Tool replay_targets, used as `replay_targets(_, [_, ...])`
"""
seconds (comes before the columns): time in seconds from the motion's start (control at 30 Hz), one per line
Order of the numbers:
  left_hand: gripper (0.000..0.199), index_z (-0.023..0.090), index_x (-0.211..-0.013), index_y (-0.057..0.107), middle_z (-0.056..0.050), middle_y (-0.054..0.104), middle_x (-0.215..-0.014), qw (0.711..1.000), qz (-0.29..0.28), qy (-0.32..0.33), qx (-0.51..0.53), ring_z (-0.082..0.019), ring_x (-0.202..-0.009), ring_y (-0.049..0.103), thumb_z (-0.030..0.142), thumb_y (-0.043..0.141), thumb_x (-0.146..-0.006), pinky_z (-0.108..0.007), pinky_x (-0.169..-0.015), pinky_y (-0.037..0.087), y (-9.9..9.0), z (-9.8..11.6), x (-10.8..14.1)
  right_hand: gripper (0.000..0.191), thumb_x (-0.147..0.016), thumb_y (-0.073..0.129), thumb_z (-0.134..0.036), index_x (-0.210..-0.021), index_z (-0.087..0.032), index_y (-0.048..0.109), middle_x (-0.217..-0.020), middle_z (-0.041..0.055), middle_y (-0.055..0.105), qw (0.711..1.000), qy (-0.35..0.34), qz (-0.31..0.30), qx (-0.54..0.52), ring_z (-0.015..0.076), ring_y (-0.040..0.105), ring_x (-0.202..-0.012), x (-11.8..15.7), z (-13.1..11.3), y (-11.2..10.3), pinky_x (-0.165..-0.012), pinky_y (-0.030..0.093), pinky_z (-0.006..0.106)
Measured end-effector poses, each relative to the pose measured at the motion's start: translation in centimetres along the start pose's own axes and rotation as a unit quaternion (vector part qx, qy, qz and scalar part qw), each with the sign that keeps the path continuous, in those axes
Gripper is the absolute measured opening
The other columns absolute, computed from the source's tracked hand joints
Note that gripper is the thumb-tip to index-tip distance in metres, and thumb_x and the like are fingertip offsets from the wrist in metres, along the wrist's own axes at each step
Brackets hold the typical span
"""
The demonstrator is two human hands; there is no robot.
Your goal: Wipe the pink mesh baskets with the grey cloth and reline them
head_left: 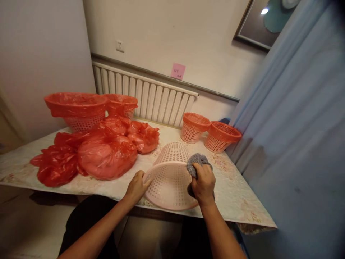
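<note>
A pale pink perforated basket [172, 187] lies tilted on its side at the table's front edge, its wide mouth facing me. My left hand [137, 187] grips the left side of its rim, fingers outside. My right hand [204, 181] is closed on a grey cloth [199, 160], which touches the right side of the rim. Part of the cloth hangs below that hand. To the left of the basket lie filled, knotted red plastic bags [107, 154].
Baskets lined with red bags stand at the back left [83, 120] and back right [191, 131]. A floral cloth covers the table [237, 201]. A radiator [151, 99] is behind it, a blue curtain [291, 126] along its right side.
</note>
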State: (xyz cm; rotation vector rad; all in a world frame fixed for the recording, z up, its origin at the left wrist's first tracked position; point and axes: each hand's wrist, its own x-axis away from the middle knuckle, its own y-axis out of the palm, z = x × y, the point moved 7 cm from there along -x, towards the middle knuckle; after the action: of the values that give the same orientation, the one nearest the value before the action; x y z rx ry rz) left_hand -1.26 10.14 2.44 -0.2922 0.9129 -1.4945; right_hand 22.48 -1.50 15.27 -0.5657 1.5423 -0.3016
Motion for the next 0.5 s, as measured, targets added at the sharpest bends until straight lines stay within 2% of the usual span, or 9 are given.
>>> replay_targets(0.13, [0.011, 0.019, -0.09, 0.047, -0.006, 0.054, -0.088, 0.987, 0.073, 0.128, -0.064, -0.023, -0.087, 0.054, 0.028, 0.051, -0.084, -0.034, -0.077, 0.045, -2.9, 5.9, -0.5, 0.024, -0.081, 0.047, -0.013, -0.1, -0.019, 0.062, -0.078, 0.0057, 0.052, 0.994, -0.077, -0.068, 0.039, 0.0214, 0.045, -0.08, -2.0, -2.8, 0.9, -0.07, 0.036, 0.032])
replay_targets(0.23, [0.001, 0.02, -0.084, 0.048, -0.006, 0.055, -0.085, 0.97, 0.082, 0.196, -0.117, -0.022, -0.086, 0.053, 0.021, 0.049, -0.085, -0.032, -0.076, 0.043, -4.2, 9.3, -1.2, 0.023, -0.083, 0.047, -0.014, -0.101, -0.02, 0.061, -0.078, 0.0054, 0.052, 0.991, -0.098, -0.086, 0.044, 0.0214, 0.045, -0.081, -2.3, -3.9, 1.3, -0.068, 0.034, 0.031])
replay_targets(0.33, [0.005, 0.021, -0.082, 0.048, -0.004, 0.057, -0.082, 0.966, 0.024, 0.224, -0.129, -0.02, -0.08, 0.055, 0.017, 0.049, -0.084, -0.029, -0.069, 0.042, -3.9, 10.3, -2.0, 0.024, -0.082, 0.048, -0.014, -0.102, -0.02, 0.061, -0.08, 0.0056, 0.052, 0.991, -0.092, -0.087, 0.038, 0.0217, 0.045, -0.082, -2.1, -4.0, 1.4, -0.069, 0.035, 0.031])
replay_targets(0.4, [0.006, 0.021, -0.085, 0.047, -0.002, 0.058, -0.081, 0.968, -0.015, 0.223, -0.116, -0.019, -0.076, 0.057, 0.016, 0.05, -0.083, -0.027, -0.065, 0.041, -3.4, 10.1, -2.3, 0.027, -0.08, 0.048, -0.013, -0.103, -0.019, 0.06, -0.082, 0.0063, 0.053, 0.992, -0.085, -0.088, 0.024, 0.0221, 0.046, -0.084, -1.6, -3.6, 1.5, -0.071, 0.037, 0.032])
replay_targets(0.5, [0.01, 0.021, -0.087, 0.046, -0.002, 0.06, -0.082, 0.969, -0.039, 0.226, -0.092, -0.018, -0.075, 0.058, 0.014, 0.051, -0.082, -0.026, -0.062, 0.04, -2.8, 9.6, -2.3, 0.031, -0.077, 0.049, -0.012, -0.106, -0.018, 0.059, -0.088, 0.0078, 0.055, 0.994, -0.075, -0.085, -0.01, 0.0229, 0.047, -0.087, -0.5, -2.2, 1.6, -0.075, 0.04, 0.034])
